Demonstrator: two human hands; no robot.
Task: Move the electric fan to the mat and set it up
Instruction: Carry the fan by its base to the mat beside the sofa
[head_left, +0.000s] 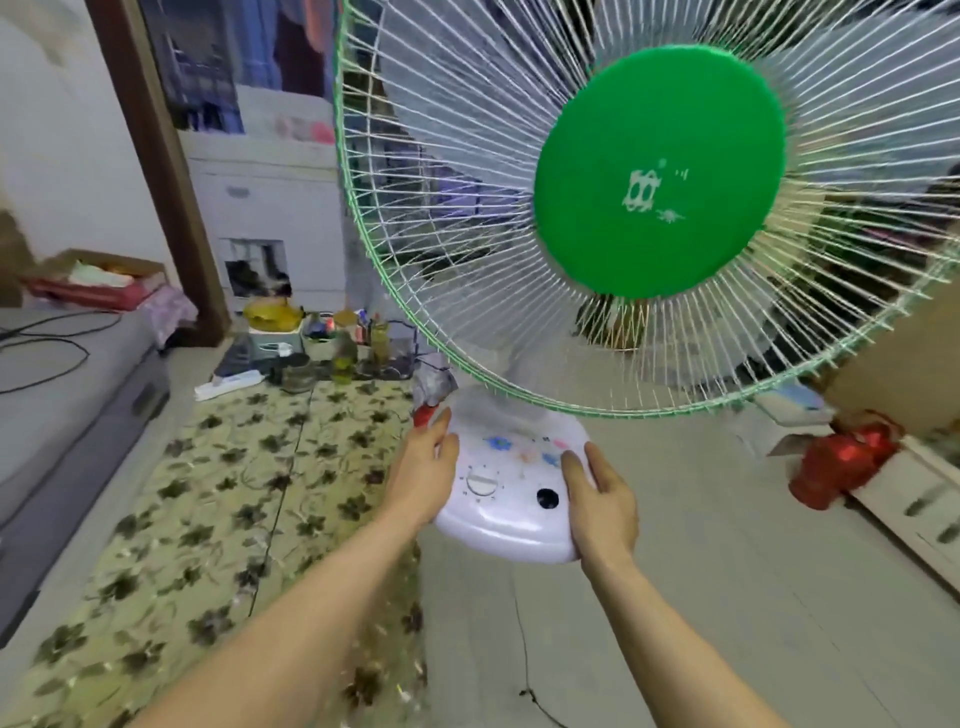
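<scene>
1. Both hands, left (423, 467) and right (597, 499), clasp the fan (511, 493) by its base, centre frame.
2. It hangs beside the mat (234, 493) at lower left; the top-heavy head could tip.
3. The trailing cord (524, 649) might snag.

White electric fan (519, 499) – green hub, upright – beside floral mat (218, 509).

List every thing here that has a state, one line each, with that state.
Fan: upright, blades blurred behind the grille, so spinning or not is unclear.
Fan base: held at both sides, by the mat's right edge; lifted or resting is unclear.
Left hand: grip closed on the base's left side.
Right hand: grip closed on the base's right side.
Mat: spread flat on the floor.
</scene>
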